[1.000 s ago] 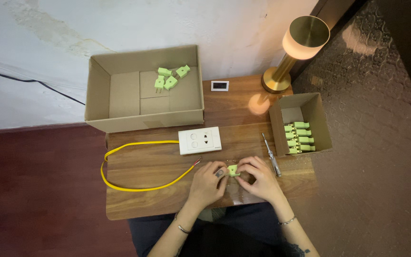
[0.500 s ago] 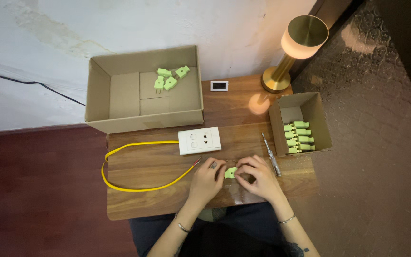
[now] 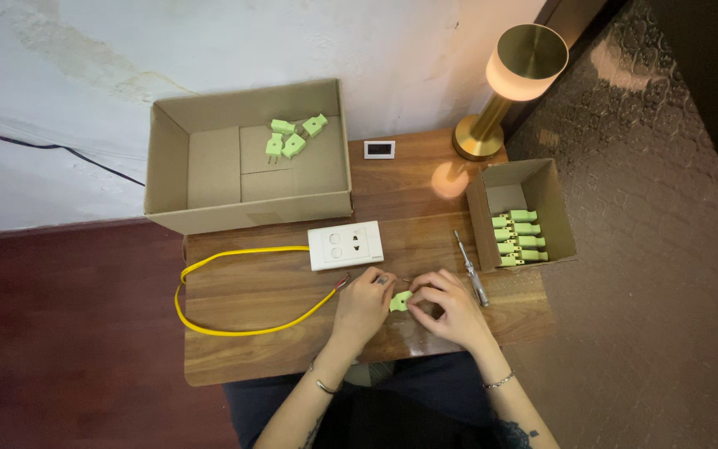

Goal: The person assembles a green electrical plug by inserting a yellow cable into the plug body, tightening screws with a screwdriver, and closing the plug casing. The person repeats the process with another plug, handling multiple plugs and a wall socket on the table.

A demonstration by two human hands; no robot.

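Both hands at near edge of wooden table (image 3: 251, 349). Left hand (image 3: 363, 303) and right hand (image 3: 454, 308) meet on a small green plug (image 3: 400, 301), fingers curled and pinched around it, plug between them just above the tabletop. Screwdriver (image 3: 469, 268) just right of right hand. Yellow cable (image 3: 234, 287) loops left, joined to white socket plate (image 3: 346, 245). Further right, small box (image 3: 542, 187) of green plugs; at back, large cardboard box (image 3: 209, 166) and brass lamp (image 3: 508, 83).

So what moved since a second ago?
Hardly anything: both hands, left hand and right hand, still hold the green plug, which sits slightly lower between them. The yellow cable, boxes and screwdriver stayed put.
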